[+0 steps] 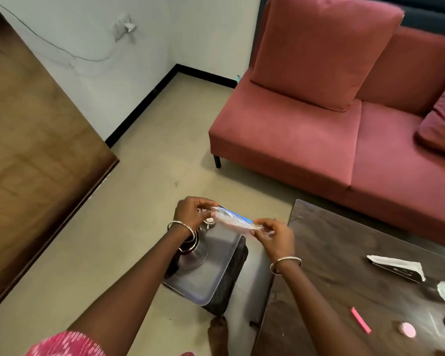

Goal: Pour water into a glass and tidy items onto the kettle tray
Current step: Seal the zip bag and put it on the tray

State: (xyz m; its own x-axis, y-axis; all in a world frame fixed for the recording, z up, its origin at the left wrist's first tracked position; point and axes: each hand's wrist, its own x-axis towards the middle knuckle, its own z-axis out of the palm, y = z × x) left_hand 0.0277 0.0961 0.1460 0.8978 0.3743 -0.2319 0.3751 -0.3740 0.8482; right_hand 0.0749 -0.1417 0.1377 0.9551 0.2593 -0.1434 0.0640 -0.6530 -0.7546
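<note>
Left hand point(192, 214) and right hand point(275, 236) pinch opposite ends of the clear blue-edged packet point(233, 219) with their fingers point(202, 201), above the steel tray point(216, 276). Keep it level; lower it beside the kettle point(194, 253).

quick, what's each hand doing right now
Left hand: pinching one end of the clear plastic pouch with a blue strip.
Right hand: pinching its other end.

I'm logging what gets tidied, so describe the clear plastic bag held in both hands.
The clear plastic bag is thin, see-through and crumpled, with a blue strip along its upper edge. It is stretched between the left hand and the right hand, each pinching one end, above the metal tray. Contents unclear.
</note>
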